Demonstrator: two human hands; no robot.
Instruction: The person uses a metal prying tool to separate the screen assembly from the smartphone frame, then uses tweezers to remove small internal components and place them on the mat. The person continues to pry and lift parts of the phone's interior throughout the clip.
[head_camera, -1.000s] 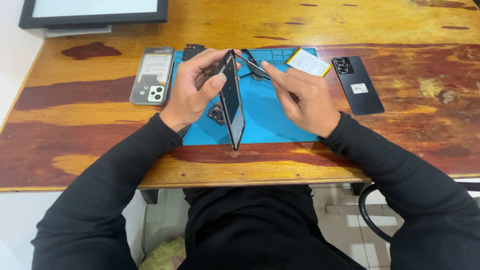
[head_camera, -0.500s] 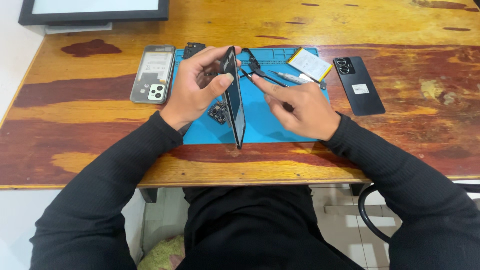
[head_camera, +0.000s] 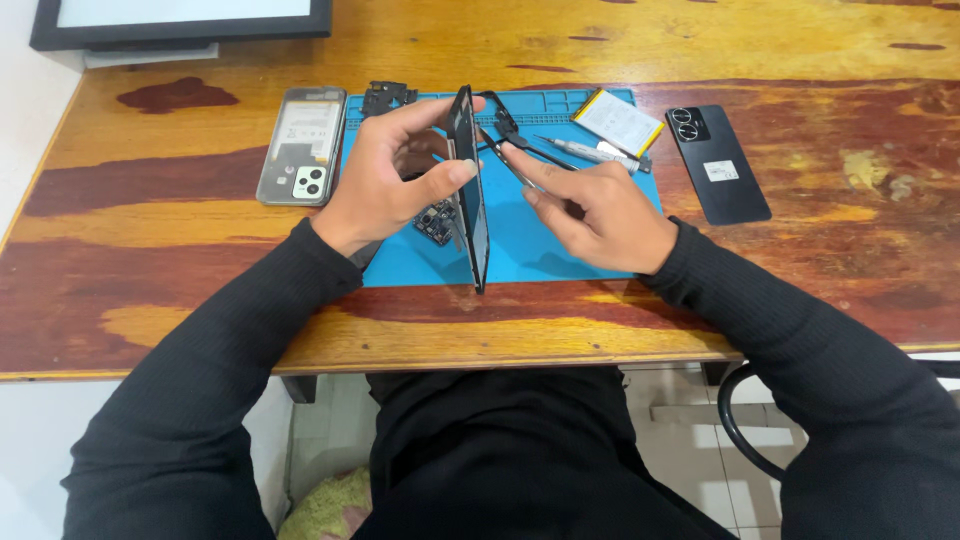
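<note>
- My left hand (head_camera: 385, 180) covers the small parts behind it, so I see only a piece of a circuit board (head_camera: 436, 222) under my palm; what lies deeper I cannot tell.
- The thin tool in my right hand (head_camera: 598, 210) is hard to make out: only a slim metal tip (head_camera: 508, 160) comes out from the fingers, it looks like tweezers.
- The phone frame (head_camera: 470, 190) stands on its edge on the blue mat (head_camera: 560, 240), between my two hands, its lower end toward me.
- My left hand is closed around the frame: thumb on the upper end, index finger on the side edge.
- My right hand is closed on the tweezers, just right of the frame; if the tip touches the frame, I cannot see.
- Beyond my right hand lie a screwdriver (head_camera: 590, 152), a battery (head_camera: 620, 122) and a black back cover (head_camera: 716, 162).
- Left of my left hand lies another open phone body (head_camera: 300, 145).
</note>
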